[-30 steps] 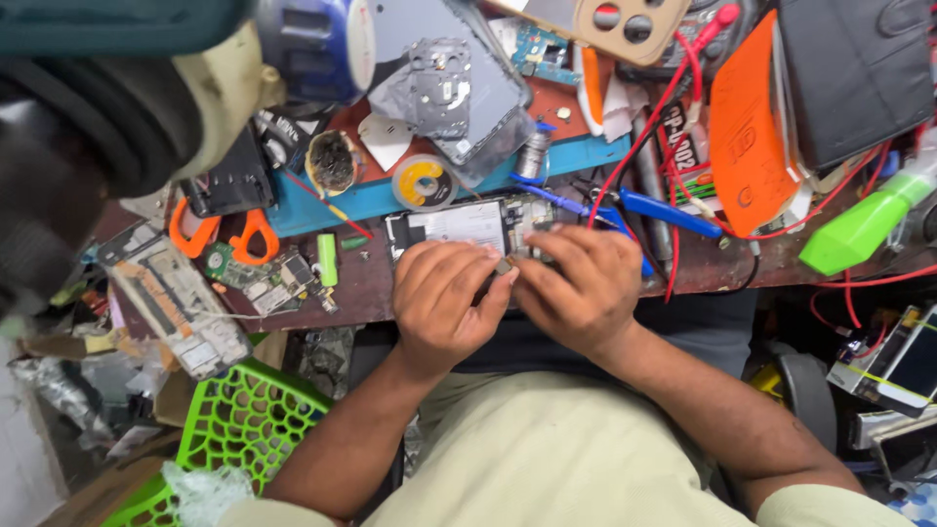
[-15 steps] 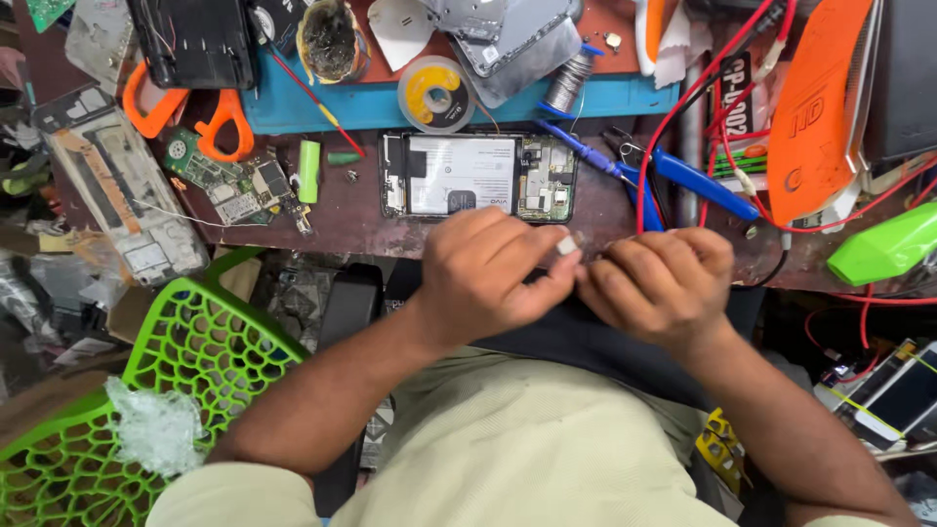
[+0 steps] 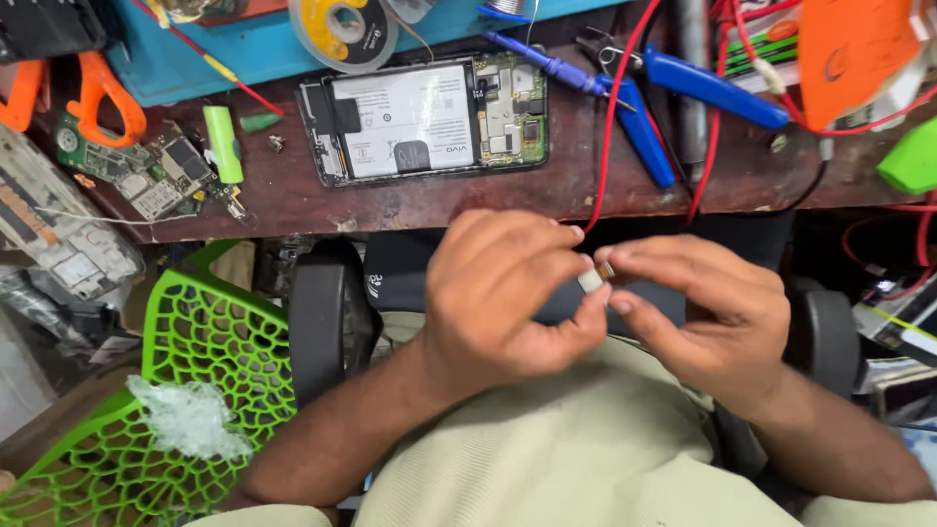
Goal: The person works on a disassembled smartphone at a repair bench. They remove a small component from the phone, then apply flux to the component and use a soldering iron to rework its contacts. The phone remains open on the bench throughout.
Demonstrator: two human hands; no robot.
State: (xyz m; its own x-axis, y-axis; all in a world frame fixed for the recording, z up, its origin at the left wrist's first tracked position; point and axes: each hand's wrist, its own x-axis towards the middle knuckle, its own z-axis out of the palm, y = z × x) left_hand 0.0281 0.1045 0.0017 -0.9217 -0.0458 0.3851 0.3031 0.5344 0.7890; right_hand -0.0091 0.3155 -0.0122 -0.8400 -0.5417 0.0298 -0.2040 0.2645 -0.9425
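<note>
Workbench: a worn brown bench [image 3: 439, 200] runs across the top, crowded with tools and parts.
Basket: a bright green mesh basket [image 3: 185, 361] sits low at the left, a scrap of clear plastic [image 3: 190, 418] lying on it.
Phone: an opened phone [image 3: 425, 117] lies flat on the bench, back cover off, its pale battery and green board showing, well apart from both hands.
Pliers: blue-handled pliers [image 3: 673, 98] lie to the right of the phone, red wires crossing them.
Left hand: the left hand [image 3: 508, 293] is held over the lap below the bench edge, fingers pinched together on a small white part.
Right hand: the right hand [image 3: 712, 312] faces it, fingertips touching the same piece.
Small part: the small white part [image 3: 591, 281] is clamped between the two hands' fingertips; what it is cannot be told.
</note>
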